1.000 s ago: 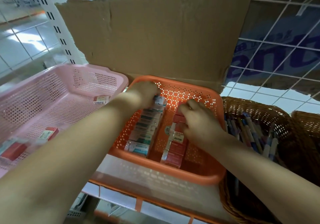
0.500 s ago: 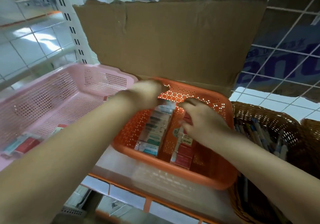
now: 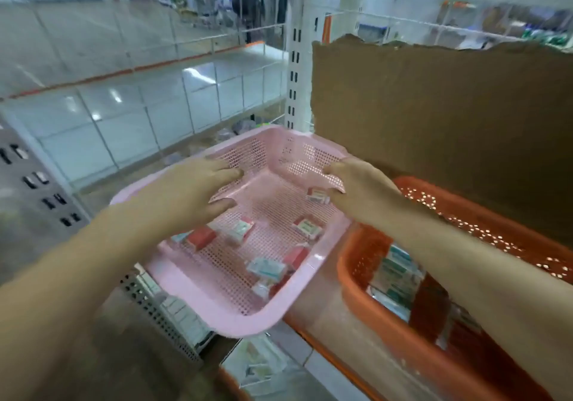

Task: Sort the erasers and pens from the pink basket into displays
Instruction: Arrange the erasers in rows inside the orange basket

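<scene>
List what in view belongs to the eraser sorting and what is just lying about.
Belongs:
pink perforated plastic basket
small boxed erasers loose in it
orange perforated plastic basket holding rowed erasers
left hand, right hand, both over the pink basket

Lying about:
torn brown cardboard sheet
white slotted shelf upright
grey perforated metal panel

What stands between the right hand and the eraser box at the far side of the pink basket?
Nothing visible. The right hand is right beside the eraser box in the pink basket; the left hand is apart from it.
</scene>
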